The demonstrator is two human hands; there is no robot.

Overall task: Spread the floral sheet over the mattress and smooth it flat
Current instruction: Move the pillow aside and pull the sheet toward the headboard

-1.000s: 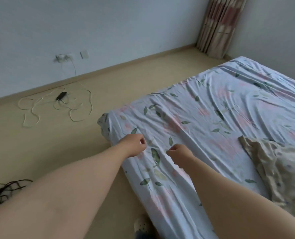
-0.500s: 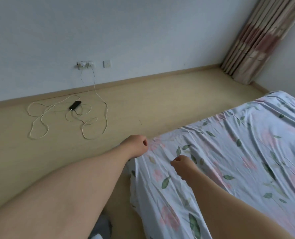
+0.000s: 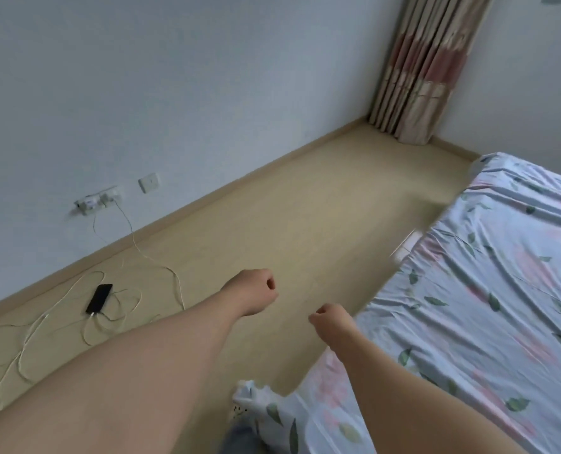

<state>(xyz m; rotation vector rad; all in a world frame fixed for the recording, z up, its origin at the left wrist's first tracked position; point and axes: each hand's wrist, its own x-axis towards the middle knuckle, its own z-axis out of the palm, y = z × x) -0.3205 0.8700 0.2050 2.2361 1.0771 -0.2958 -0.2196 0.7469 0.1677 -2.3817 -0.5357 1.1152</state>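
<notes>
The floral sheet point(image 3: 488, 306), pale blue with pink flowers and green leaves, covers the mattress at the right and still shows creases. One corner point(image 3: 282, 411) of it hangs down near the bottom middle. My left hand point(image 3: 256, 291) hovers over the bare floor, left of the bed, fingers curled into a fist with nothing in it. My right hand point(image 3: 331, 322) is also curled and holds nothing, just off the sheet's near edge. Neither hand touches the sheet.
A black phone point(image 3: 99, 298) lies on the floor with a long white cable point(image 3: 131, 237) running to a wall socket point(image 3: 98, 199). A striped curtain point(image 3: 426, 70) hangs in the far corner. A white clog point(image 3: 239, 409) shows beside the bed corner.
Both hands have left the sheet and now hang over the floor. The view has swung left, so the bed sits further right and the pillow is out of sight.
</notes>
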